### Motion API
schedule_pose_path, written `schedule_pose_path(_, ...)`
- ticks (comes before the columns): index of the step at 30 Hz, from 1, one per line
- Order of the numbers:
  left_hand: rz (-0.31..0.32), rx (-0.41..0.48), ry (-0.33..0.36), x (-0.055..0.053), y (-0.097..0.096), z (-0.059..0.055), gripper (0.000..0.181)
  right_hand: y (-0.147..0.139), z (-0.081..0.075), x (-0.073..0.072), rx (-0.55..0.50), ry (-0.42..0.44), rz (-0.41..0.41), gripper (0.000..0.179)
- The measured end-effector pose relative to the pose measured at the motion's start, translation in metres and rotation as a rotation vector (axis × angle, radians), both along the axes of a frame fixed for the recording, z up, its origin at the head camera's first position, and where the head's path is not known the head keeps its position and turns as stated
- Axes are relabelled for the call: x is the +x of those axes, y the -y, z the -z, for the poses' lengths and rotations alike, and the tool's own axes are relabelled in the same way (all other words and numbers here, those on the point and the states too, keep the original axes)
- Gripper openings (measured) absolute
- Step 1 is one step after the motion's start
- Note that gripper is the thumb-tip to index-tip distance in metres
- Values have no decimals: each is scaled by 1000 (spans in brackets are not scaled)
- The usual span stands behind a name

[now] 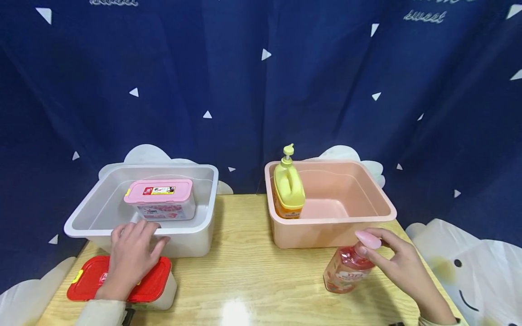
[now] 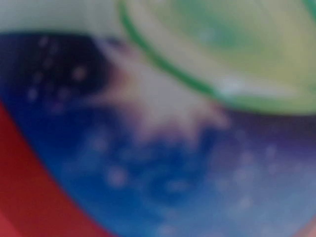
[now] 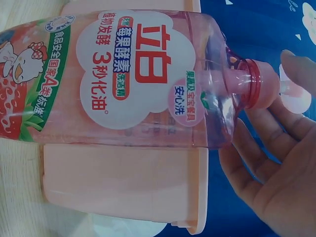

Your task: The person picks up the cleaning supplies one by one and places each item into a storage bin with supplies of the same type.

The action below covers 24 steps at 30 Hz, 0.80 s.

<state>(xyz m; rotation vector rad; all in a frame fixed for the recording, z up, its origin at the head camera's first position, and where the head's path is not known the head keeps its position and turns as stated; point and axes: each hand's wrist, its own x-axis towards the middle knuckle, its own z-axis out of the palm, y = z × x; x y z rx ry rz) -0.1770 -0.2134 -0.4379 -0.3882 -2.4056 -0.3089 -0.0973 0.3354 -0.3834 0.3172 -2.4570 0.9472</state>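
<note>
At the right, a pink see-through dish soap bottle [image 1: 345, 270] with a pump top leans slightly in front of the pink bin; whether its base touches the table I cannot tell. My right hand [image 1: 397, 262] grips it around the pump and neck, as the right wrist view also shows, its label [image 3: 133, 69] facing that camera. Over the red-lidded box [image 1: 163, 290] hangs my left hand [image 1: 132, 256], fingers loosely bent at the near rim of the white bin [image 1: 204, 222], nothing visible in its grasp. A blurred blue-and-green printed surface [image 2: 173, 163] fills the left wrist view.
A pink-lidded box [image 1: 167, 199] sits inside the white bin. In the pink bin [image 1: 326, 231], a yellow pump jug [image 1: 290, 185] stands against the left wall. Behind the wooden table [image 1: 244, 280] hangs a dark blue curtain [image 1: 236, 90] with white triangles.
</note>
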Motion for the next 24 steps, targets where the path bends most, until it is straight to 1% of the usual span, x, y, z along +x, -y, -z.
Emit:
schedule_pose_path(4,1,9,10,-1,-2,-1,39,0,-2,1,4,12,12,43)
schedule_pose_path(8,4,17,23,-2,-4,-2,41,-2,-5,1,24,-29,3,45)
schedule_pose_path(11,8,22,27,-3,-5,-2,42,-5,-12,0,86,-73,-12,46)
schedule_pose_path(13,10,24,26,-3,-6,-2,41,-6,-18,-2,147,-94,-30,47)
schedule_pose_path(19,5,21,42,-2,-3,-2,44,-3,-38,-7,306,-109,-63,48)
schedule_pose_path(24,4,30,42,1,-2,-3,46,-1,-42,-9,379,-108,-74,46)
